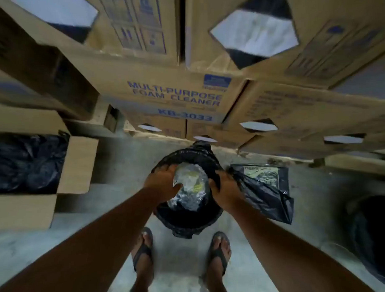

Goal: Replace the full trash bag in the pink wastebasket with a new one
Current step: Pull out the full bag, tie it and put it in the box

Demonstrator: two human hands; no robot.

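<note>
The wastebasket (188, 220) stands on the concrete floor (112, 165) just ahead of the person's sandalled feet, its pink wall entirely hidden by the black trash bag (184, 217) folded over its rim. The left hand (164, 182) rests on the rim's near-left side with its fingers bent onto the bag edge and its thumb against the crumpled clear plastic waste (191, 187) heaped in the bag's mouth; whether that grip has actually closed on the film I cannot tell. The right hand (224, 188) is closed, its grip bunched around black plastic at the right rim. From here the likely trouble is the thin film tearing if the bag is hauled up from one side only, or the loose plastic on top spilling out before the mouth is gathered shut; the light basket may also lift with the bag, since nothing is holding it down. Just right of the basket lies a loose black bag (270, 201) on a flat labelled pack of bags (262, 173), probably the replacement. An open cardboard carton (77, 166) to the left holds more black plastic, and stacked cartons (173, 97) fill the background.
</note>
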